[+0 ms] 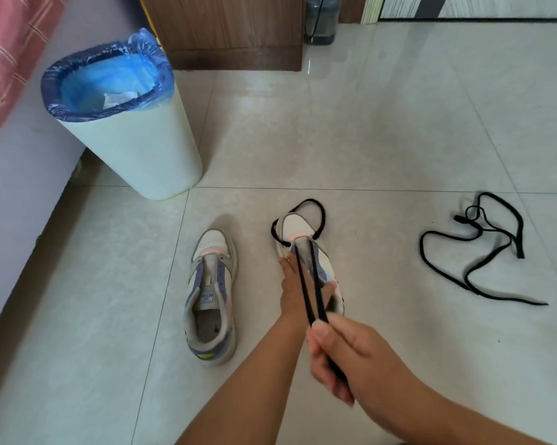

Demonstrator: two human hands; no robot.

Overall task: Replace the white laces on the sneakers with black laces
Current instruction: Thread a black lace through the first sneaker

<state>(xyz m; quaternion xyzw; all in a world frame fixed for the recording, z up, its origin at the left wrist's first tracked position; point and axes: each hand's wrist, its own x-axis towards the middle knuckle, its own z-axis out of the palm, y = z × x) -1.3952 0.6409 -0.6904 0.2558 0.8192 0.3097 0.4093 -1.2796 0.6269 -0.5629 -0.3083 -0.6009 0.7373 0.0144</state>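
Fingers of the right hand [338, 358], nearest the camera, curl round two strands of a black lace [312, 290] and draw them taut toward the person, probably to even the ends after the first eyelets. Beyond it, the left hand [294, 290] grips the right-hand sneaker [298, 229] along its side, fingers curled at the eyelet row, which would steady the shoe against that pull; how firmly it presses is hard to tell, since the strands cross in front of it. This sneaker stands on the tiled floor [367, 139] with its long axis running away from the person, toe pointing far, heel near and hidden behind the hands. Slack from the lace loops round the toe.

Just to its left, apart from it, the other sneaker [211, 300] lies parallel, toe also away, with its eyelets bare and tongue exposed, so it seems to be waiting its turn. Well off to the right, a second black lace [482, 248] sprawls loose on the tiles, within reach for that shoe. Farther back stands a pale bin [135, 146] lined with a blue bag, and behind it a wooden cabinet [232, 30].
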